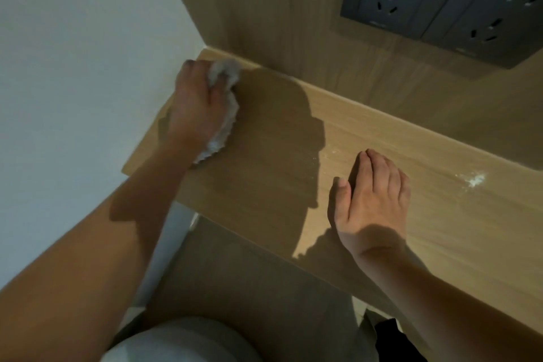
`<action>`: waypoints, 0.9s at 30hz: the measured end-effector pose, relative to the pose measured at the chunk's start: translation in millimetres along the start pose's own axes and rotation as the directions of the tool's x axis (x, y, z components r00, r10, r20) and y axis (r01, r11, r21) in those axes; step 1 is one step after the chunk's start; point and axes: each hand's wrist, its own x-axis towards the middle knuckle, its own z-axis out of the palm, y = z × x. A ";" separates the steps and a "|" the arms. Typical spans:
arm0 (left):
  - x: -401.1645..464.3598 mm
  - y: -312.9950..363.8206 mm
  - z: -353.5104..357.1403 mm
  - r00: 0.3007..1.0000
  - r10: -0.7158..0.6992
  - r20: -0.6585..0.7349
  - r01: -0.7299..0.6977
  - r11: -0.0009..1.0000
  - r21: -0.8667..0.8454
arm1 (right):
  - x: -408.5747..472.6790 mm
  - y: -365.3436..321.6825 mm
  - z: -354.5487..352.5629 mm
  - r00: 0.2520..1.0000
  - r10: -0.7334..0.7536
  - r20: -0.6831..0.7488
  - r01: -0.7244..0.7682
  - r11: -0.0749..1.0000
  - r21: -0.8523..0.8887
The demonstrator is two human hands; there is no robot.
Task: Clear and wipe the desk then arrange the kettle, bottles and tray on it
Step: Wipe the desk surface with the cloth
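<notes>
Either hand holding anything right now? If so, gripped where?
The left hand grips a crumpled white cloth at its far end, pressing it on the desk. The right hand holds nothing, lying flat on the desk.

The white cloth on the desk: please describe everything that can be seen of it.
The cloth is white to pale grey, crumpled, and looks soft, with a rough, frayed-looking lower edge. The left hand lies over it and its fingers curl round the bunched upper part, so much of the cloth is hidden. It is pressed on the wooden desk near the far left corner, close to the white wall and the wooden back panel. It lies in shadow. Whether it is wet cannot be told.
</notes>
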 end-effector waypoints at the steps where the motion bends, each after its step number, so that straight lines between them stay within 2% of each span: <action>1: 1.7 -22.9 -5.7 0.998 0.042 0.041 -0.046 0.993 0.107 | 0.2 0.5 0.3 1.000 -0.004 -0.003 0.004 1.000 0.000; 3: -2.8 -58.6 1.3 0.981 0.106 0.165 -0.143 0.961 0.235 | 0.3 1.0 0.7 1.000 -0.005 0.001 0.005 1.000 -0.001; 7: -7.3 -51.4 16.4 0.995 -0.018 0.095 -0.010 0.957 0.290 | 0.5 1.0 3.1 1.000 0.011 -0.011 -0.011 1.000 0.017; 9: -19.4 -34.7 13.7 0.994 -0.015 0.108 -0.015 0.960 0.279 | 0.1 2.0 3.1 1.000 0.005 -0.015 -0.005 1.000 0.030; 12: -74.1 7.3 30.9 0.957 0.141 0.253 -0.169 0.981 0.094 | 0.7 1.1 0.7 1.000 0.001 -0.011 0.000 0.999 0.042; 14: -107.7 38.9 35.0 0.882 0.307 0.358 -0.297 0.951 -0.083 | 1.4 0.7 -0.7 1.000 0.002 -0.008 -0.002 0.999 0.050; 15: -113.1 41.5 29.3 0.856 0.358 0.372 -0.324 0.934 -0.150 | 1.5 0.8 -1.1 1.000 -0.006 -0.004 0.006 0.999 0.050; 16: -110.5 38.3 19.7 0.866 0.373 0.334 -0.325 0.926 -0.190 | 1.5 0.8 -1.2 1.000 -0.016 -0.003 0.016 0.999 0.049; 18: -91.1 14.1 -7.2 0.963 0.169 0.211 -0.143 0.981 -0.135 | 1.5 1.0 -1.0 1.000 -0.024 -0.013 0.024 0.998 0.049; 20: -75.1 -22.2 -28.2 0.990 -0.020 0.136 0.024 0.999 -0.027 | -0.3 3.3 2.0 0.999 -0.030 -0.023 0.031 0.998 0.050; 23: -77.8 -53.0 -21.2 0.996 -0.013 0.089 -0.006 0.979 0.205 | -1.1 7.5 7.1 0.998 -0.053 -0.025 0.054 0.996 0.072; 25: -86.2 -49.1 -11.7 0.994 -0.106 0.037 0.093 0.959 0.269 | -2.2 7.9 2.6 0.998 -0.059 -0.019 0.061 0.988 0.139; 27: -102.8 -23.1 -4.7 0.980 -0.199 -0.019 0.197 0.944 0.264 | -6.5 11.8 -6.6 0.997 -0.074 -0.020 0.077 0.969 0.234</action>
